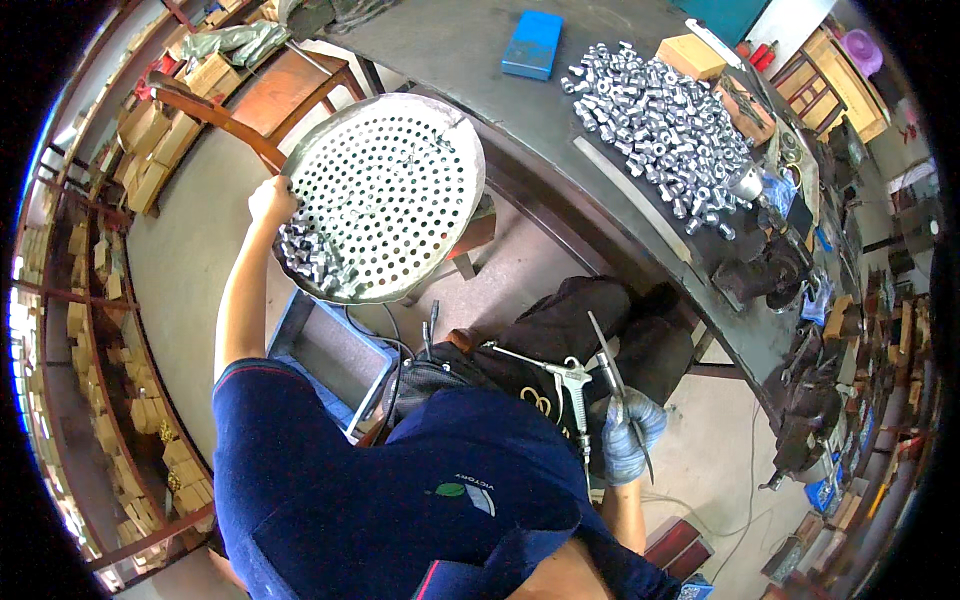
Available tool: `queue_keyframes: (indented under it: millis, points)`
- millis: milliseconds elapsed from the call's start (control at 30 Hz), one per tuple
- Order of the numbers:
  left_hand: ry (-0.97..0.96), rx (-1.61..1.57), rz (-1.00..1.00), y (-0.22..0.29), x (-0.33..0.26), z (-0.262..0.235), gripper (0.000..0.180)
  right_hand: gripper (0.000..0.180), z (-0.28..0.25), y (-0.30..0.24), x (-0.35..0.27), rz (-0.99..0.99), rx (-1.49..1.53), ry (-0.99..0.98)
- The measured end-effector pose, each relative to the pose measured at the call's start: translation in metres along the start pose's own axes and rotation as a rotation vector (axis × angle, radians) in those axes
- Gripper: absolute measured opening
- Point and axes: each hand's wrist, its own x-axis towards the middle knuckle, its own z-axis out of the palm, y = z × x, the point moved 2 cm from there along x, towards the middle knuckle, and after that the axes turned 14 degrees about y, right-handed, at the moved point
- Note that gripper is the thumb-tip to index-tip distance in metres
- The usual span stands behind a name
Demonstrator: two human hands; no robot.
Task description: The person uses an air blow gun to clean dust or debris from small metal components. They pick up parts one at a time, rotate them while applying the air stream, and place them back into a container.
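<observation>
Head view: the person's bare left hand [272, 200] is closed on the left rim of a round perforated pan [385, 200], while the right hand [633, 435], in a greyish glove, is clenched around a slender metal tool [616, 385] whose tapered end points up and away from the body. In the pan, silver fittings [315, 258] lie bunched along the lower left edge, just below the left hand, with a few small pieces near the upper right rim. Just left of the right hand, a silver air gun [575, 382] shows against the dark trousers [530, 350]; whether the glove touches it I cannot tell. Nearer the body than the pan sits a blue bin [340, 345]. Beyond, on the dark workbench [450, 45], a large heap of silver fittings [660, 130] spreads between a blue box [532, 45] and a vise [760, 275], with a flat metal strip [630, 195] along its near side. A wooden chair [280, 90] stands past the pan.
</observation>
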Motion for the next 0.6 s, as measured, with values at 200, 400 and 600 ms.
queue_keyframes:
  millis: [200, 400, 600]
  points:
    - [-0.202, -0.941, -0.051, 0.083, -0.011, -0.048, 0.022, 0.023, -0.004, 0.005, -0.001, 0.015, 0.008, -0.047]
    - [-1.111, -1.867, -0.007, 0.255, -0.123, -0.130, 0.019, 0.028, 0.013, -0.024, 0.024, -0.286, -0.095, -0.071]
    - [-1.660, -1.927, -0.243, 0.330, -0.206, -0.119, 0.028, 0.036, -0.001, -0.013, 0.022, -0.189, -0.113, -0.018]
